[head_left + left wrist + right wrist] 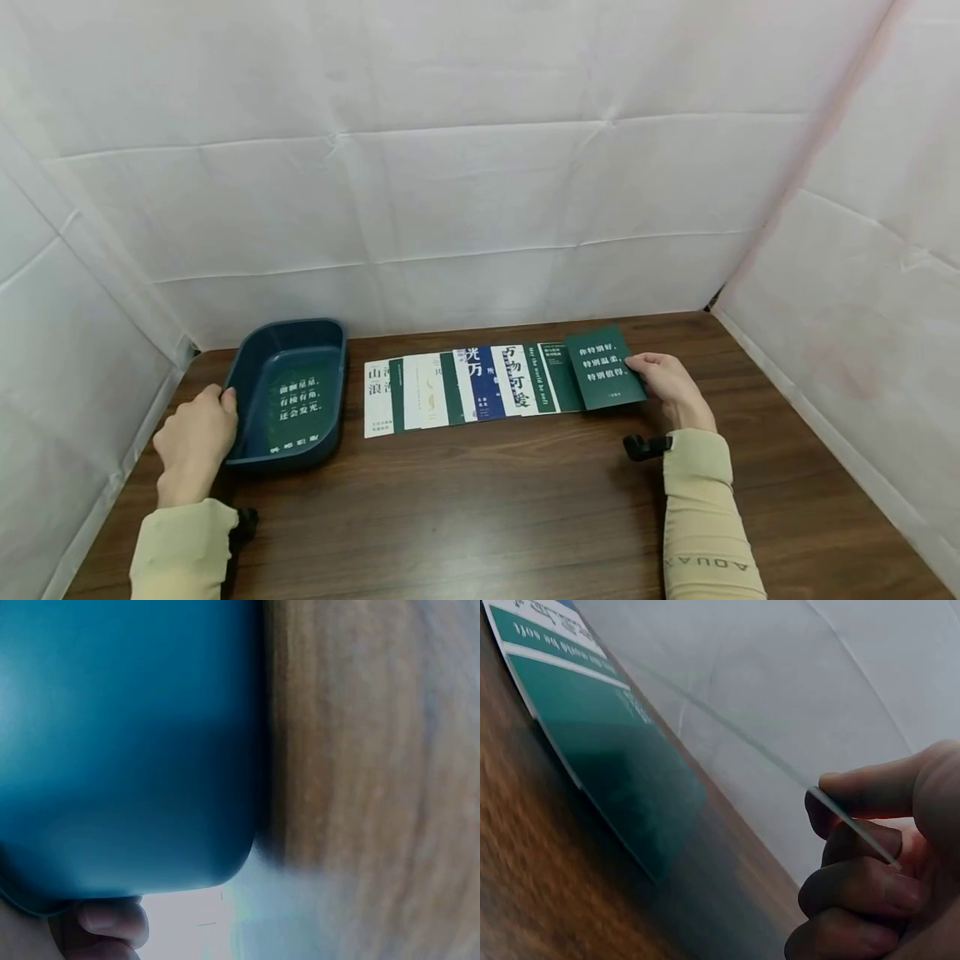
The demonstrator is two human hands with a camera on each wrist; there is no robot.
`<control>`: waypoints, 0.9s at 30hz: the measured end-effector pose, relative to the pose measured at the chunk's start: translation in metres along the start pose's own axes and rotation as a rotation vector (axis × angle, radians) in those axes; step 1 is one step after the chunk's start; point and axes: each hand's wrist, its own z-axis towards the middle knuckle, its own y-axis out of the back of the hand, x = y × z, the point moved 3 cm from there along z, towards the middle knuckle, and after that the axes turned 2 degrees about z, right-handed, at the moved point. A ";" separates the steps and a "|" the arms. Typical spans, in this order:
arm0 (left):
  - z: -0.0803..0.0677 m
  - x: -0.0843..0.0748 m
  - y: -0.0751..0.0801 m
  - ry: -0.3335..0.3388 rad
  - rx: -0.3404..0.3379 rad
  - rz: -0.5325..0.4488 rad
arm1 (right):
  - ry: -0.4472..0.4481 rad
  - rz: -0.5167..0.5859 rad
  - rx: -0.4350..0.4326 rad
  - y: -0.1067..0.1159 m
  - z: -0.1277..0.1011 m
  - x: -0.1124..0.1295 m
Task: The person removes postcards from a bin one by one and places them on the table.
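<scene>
A row of overlapping cards [465,387] lies across the brown table [525,500]. My right hand [670,385] pinches the right edge of a dark green card [606,367] with white characters, at the row's right end. The right wrist view shows that card's thin edge [840,814] lifted between thumb and fingers, above another green card [592,742] lying flat. My left hand [197,433] holds the left rim of a dark blue tray [255,375]. A green card [298,404] lies inside the tray. The left wrist view shows the tray's outer wall [127,742] and a fingertip [112,919] below it.
White sheeting walls [480,192] close in the table on the left, back and right. The wood in front of the cards is bare up to the near edge.
</scene>
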 end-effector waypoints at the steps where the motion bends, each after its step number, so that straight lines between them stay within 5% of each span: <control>1: 0.000 0.000 0.000 -0.001 0.001 -0.001 | -0.008 0.002 0.003 0.000 0.001 -0.003; 27: 0.000 0.000 -0.001 0.010 -0.011 -0.001 | -0.071 -0.110 0.054 -0.008 0.022 -0.013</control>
